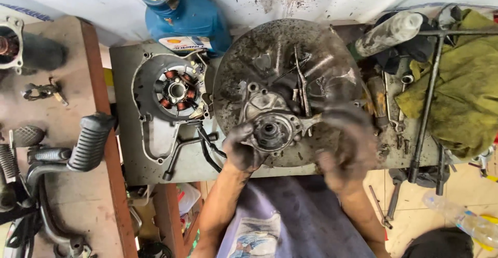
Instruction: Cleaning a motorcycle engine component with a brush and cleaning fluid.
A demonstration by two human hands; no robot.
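Note:
A small grey metal engine part (271, 124) with a round hub sits in a grimy round metal pan (249, 55). My left hand (241, 149), black with grease, grips the part's lower left edge. My right hand (346, 149) is blurred with motion over the pan's right rim, beside the part; whether it holds anything I cannot tell. Pliers and thin tools (301, 84) lie in the pan behind the part.
An engine cover with copper stator coils (174, 92) lies left of the pan on a grey table (129, 154). A blue oil bottle (181, 16) stands behind. Green rag (461, 92), T-handle wrench (430, 97) and loose tools lie right. Footpegs (91, 141) rest on the wooden bench, left.

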